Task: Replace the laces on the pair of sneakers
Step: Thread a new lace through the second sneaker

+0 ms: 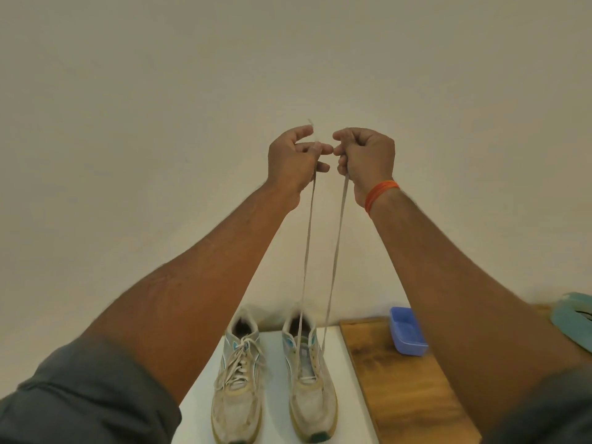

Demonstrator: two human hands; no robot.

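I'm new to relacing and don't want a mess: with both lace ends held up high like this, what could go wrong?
The right-hand white sneaker could tip or lift if the flat white lace is pulled further. The left hand and right hand may hold uneven ends.

Soft, warm, even light with faint shadows behind the sneakers (272, 379); wide-angle bending stretches the edges, which blur slightly.

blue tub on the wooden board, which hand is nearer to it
Right. The right hand is raised high above the blue tub and a little to its left; the left hand is at the same height, farther left. Both hold the lace.
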